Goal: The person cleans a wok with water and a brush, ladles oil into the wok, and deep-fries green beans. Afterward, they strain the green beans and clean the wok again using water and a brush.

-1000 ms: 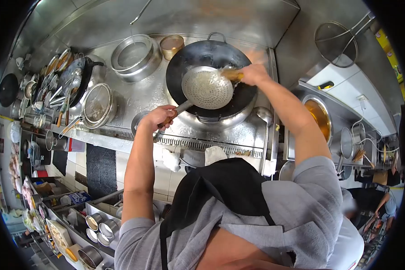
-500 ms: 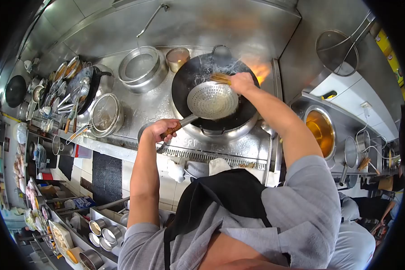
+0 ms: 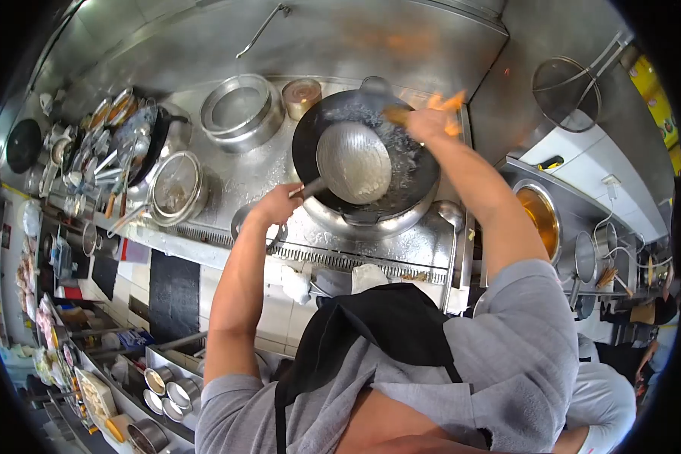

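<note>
The left hand (image 3: 275, 204) grips a strainer (image 3: 353, 163) by its handle over the wok (image 3: 306, 147) between both hands, and the right hand (image 3: 429, 125) clasps what seems a blurred brush (image 3: 396, 116).

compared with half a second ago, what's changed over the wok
The skimmer in the left hand has rolled to a new tilt, its bowl slightly further left over the wok. The brush, blurred in the right hand, has moved right, away from the skimmer's far edge. Neither hand has let go; the wok stayed put.
</note>
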The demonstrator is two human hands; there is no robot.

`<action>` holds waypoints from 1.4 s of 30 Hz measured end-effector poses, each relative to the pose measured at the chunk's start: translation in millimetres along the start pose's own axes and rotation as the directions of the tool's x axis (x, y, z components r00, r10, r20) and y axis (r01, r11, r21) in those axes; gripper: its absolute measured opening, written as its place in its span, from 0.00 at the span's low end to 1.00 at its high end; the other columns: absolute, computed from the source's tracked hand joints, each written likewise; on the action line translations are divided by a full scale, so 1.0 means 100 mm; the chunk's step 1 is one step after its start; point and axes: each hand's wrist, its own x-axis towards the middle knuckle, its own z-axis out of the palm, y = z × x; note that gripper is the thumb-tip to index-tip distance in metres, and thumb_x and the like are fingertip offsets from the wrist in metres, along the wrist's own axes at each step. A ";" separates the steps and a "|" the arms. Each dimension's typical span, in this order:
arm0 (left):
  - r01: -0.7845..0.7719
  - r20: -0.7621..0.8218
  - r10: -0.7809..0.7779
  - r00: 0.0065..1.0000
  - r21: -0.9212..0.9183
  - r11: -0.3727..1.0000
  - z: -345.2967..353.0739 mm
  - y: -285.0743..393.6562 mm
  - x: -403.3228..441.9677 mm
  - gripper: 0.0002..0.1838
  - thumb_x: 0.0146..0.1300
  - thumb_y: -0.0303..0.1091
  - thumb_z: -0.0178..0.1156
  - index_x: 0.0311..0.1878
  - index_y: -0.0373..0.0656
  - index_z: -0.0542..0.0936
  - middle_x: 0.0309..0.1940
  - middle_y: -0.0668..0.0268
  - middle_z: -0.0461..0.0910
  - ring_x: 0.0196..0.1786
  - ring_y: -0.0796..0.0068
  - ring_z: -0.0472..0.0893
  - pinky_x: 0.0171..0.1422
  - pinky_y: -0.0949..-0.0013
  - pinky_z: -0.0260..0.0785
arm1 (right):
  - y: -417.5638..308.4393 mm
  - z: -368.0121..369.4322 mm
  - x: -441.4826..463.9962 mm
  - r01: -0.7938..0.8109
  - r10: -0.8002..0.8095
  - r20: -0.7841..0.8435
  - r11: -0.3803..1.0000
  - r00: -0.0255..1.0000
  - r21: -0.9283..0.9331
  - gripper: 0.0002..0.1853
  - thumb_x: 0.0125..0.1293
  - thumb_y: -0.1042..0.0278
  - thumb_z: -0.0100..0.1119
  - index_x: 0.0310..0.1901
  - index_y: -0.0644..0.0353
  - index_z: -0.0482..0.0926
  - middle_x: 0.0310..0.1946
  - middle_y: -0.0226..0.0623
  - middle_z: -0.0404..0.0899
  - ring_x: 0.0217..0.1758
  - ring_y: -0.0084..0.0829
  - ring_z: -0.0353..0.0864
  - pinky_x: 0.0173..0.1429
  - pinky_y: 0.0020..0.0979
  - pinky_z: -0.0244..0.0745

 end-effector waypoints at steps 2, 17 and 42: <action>-0.257 -0.391 0.406 0.826 0.380 0.889 0.29 -0.27 0.02 0.32 0.65 0.38 0.58 0.73 0.59 0.64 0.33 0.50 0.83 0.33 0.54 0.83 0.36 0.52 0.75 | 0.33 -0.09 -0.33 -0.010 0.032 -0.103 0.979 0.994 0.203 0.25 0.61 0.47 0.58 0.62 0.33 0.76 0.44 0.39 0.86 0.48 0.42 0.85 0.47 0.42 0.79; -0.202 -0.510 -0.437 0.741 -0.790 0.579 1.48 -2.05 -1.64 0.32 0.70 0.26 0.53 0.76 0.48 0.58 0.30 0.71 0.72 0.20 0.87 0.64 0.21 0.79 0.59 | -0.41 0.44 -1.27 0.313 -0.429 0.185 0.839 0.884 0.445 0.27 0.66 0.47 0.54 0.65 0.41 0.74 0.58 0.42 0.79 0.60 0.47 0.78 0.63 0.43 0.73; 0.009 -0.280 -0.229 0.932 -0.614 0.789 1.87 -1.97 -0.81 0.26 0.53 0.32 0.62 0.57 0.38 0.74 0.46 0.54 0.79 0.47 0.58 0.79 0.52 0.59 0.72 | -1.58 0.77 -0.72 0.038 -0.087 0.063 0.836 0.994 0.547 0.30 0.67 0.47 0.54 0.70 0.38 0.64 0.45 0.49 0.84 0.50 0.53 0.82 0.55 0.50 0.77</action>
